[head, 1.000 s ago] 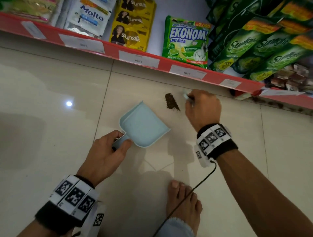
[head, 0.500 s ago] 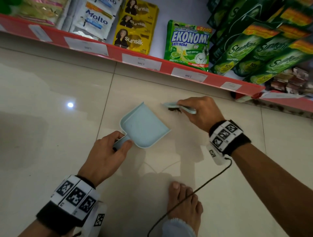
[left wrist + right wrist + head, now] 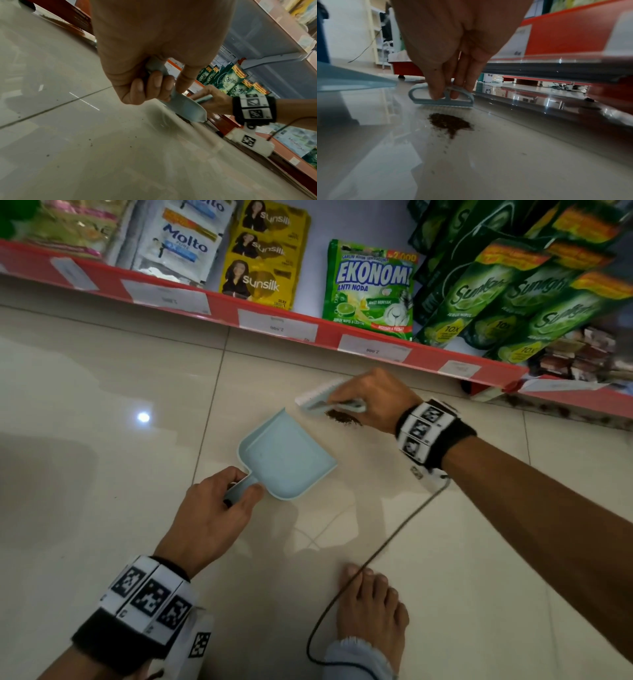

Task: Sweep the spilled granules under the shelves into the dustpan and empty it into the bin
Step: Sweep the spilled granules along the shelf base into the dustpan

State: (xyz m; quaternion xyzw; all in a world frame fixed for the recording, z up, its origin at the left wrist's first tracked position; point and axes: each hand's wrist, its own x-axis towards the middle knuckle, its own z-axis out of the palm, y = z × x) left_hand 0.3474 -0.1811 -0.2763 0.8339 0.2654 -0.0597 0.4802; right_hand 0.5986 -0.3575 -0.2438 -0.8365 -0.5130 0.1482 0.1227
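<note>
A pale blue dustpan (image 3: 286, 455) lies on the floor tiles, its open edge facing the shelf. My left hand (image 3: 219, 508) grips its short handle (image 3: 155, 67). A small heap of dark brown granules (image 3: 342, 418) lies just past the pan's right corner. My right hand (image 3: 370, 400) pinches the handle of a small pale blue hand brush (image 3: 442, 98), whose white bristles (image 3: 317, 393) stand on the floor at the far side of the granules (image 3: 451, 122). A few stray grains trail towards me in the right wrist view.
A red shelf edge (image 3: 274, 321) with price tags runs across the back, stocked with sachets and green soap pouches (image 3: 496, 299). A low gap shows under the shelf (image 3: 539, 88). My bare foot (image 3: 373, 614) and a dark cable (image 3: 376, 556) lie near me.
My right hand has swung the brush from over the granules to their far side, so the heap shows again beside the pan. The dustpan and left hand hardly moved.
</note>
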